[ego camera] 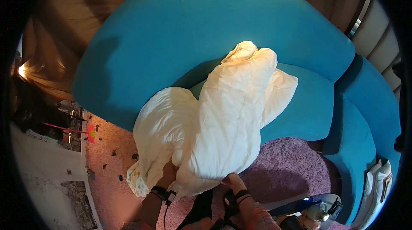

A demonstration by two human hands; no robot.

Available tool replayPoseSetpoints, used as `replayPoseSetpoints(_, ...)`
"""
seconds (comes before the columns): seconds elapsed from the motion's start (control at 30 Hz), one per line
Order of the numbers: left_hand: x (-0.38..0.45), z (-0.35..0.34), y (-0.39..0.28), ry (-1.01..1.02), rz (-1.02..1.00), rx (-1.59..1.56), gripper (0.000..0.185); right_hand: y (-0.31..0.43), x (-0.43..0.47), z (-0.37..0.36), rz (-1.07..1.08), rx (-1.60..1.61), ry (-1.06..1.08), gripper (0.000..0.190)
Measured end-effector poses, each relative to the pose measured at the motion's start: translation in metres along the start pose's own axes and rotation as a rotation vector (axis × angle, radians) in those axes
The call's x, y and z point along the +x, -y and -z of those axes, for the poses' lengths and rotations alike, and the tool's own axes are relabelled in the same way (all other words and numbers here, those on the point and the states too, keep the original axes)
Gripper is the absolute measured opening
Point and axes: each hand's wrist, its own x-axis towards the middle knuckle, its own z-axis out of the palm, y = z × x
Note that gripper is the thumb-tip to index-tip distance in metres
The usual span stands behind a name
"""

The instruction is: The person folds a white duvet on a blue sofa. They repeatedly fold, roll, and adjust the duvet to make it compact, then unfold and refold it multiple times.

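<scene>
A large bunched white duvet lies over the front of a curved teal sofa, its lower end hanging down before me. My left hand reaches into a fold at its lower left and grips the cloth, the fingertips partly hidden. At the lower right edge, my right hand pinches the duvet's hem. A piece of patterned, pale fabric sticks out under the duvet at the left. Both wrists wear dark bands.
A pinkish shaggy rug covers the floor. To the lower right stands a glass-topped table with several items. Beyond it is another teal seat with pale cushions. At the left, a red long-handled tool stands near the wall, and small dark bits lie about.
</scene>
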Motion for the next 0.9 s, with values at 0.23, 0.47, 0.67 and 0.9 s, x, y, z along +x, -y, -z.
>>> replayPoseSetpoints(0.23,-0.010,0.042,-0.058,-0.168,-0.164,-0.122,0.077,-0.002,-0.044,0.012,0.212,-0.643,0.054,0.037)
replayPoseSetpoints(0.47,-0.044,0.050,-0.112,-0.561,-0.197,-0.043,0.077,0.048,-0.130,0.066,0.139,-0.141,0.216,0.038)
replayPoseSetpoints(0.67,-0.037,0.048,-0.208,-0.615,-0.441,0.170,0.107,0.089,-0.167,0.117,0.336,-0.249,0.063,0.035)
replayPoseSetpoints(0.9,-0.010,0.021,-0.229,-0.478,-0.293,0.276,0.126,0.108,-0.167,0.144,0.250,-0.147,-0.176,0.034)
